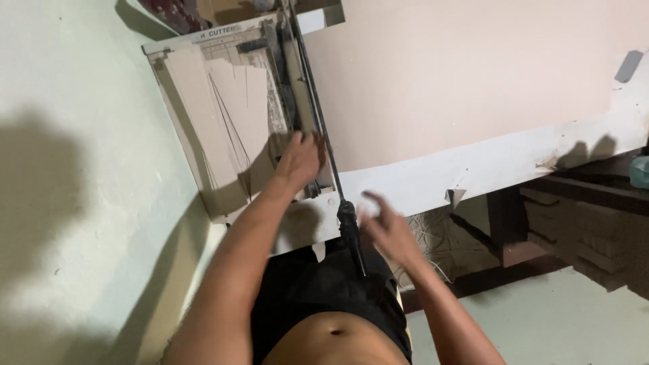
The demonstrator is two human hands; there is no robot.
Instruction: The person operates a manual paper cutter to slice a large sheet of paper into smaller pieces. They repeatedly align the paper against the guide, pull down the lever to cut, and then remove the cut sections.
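Pale cardboard sheet (233, 128) lies on the bed of the guillotine paper cutter (196, 101) at the table's (473, 169) left end, w/ the long blade arm down along its right edge and its black handle (350, 233) hanging off the table edge. Left hand (297, 161) lies flat on the sheet by the clamp bar, fingers together, arm straight; best to keep fingertips clear of the blade line. Right hand (385, 226) sits just right of the handle, blurred, fingers loosely apart, holding nothing.

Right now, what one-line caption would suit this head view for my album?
Left hand presses on a paper cutter while the open right hand hovers beside its black lever handle.
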